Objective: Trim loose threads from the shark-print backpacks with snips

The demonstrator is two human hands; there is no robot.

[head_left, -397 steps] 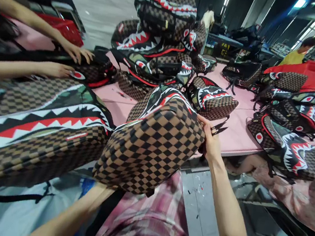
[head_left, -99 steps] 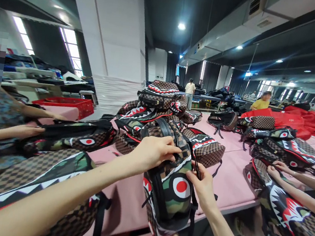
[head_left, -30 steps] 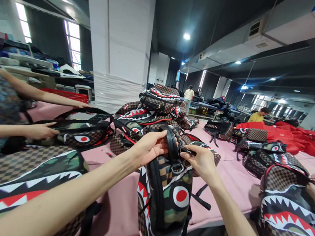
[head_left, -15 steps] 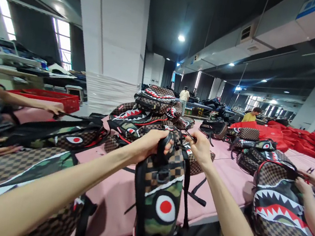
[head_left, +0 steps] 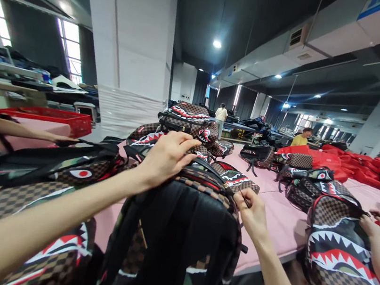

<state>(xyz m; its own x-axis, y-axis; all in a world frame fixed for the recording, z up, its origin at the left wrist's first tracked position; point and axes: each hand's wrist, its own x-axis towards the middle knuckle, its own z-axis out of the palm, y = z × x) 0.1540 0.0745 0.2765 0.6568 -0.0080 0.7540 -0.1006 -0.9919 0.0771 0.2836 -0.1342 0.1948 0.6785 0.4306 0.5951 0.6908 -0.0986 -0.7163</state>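
Observation:
A backpack (head_left: pixel 176 235) in brown check and camouflage stands upright before me, its black padded back and straps towards me. Along its top runs an open-looking zip with red edging. My left hand (head_left: pixel 169 161) is closed at the top of the backpack, fingers bent over the upper edge; what lies under the fingertips is partly hidden. My right hand (head_left: pixel 249 213) pinches at the bag's upper right corner, by the end of the zip. Something small and dark shows between its fingers, too hidden to name.
Shark-mouth backpacks (head_left: pixel 189 114) are piled on the pink table (head_left: pixel 271 221). A co-worker's arm (head_left: pixel 21 127) handles bags at left; another person's hands (head_left: pixel 374 225) work on a backpack (head_left: pixel 341 251) at right. Red bags (head_left: pixel 361 165) and a red crate (head_left: pixel 47 118) lie beyond.
The backpack has turned from its camouflage side with the red-and-white eye to its black back. My left hand moved left along its top, and my right hand moved lower to its corner.

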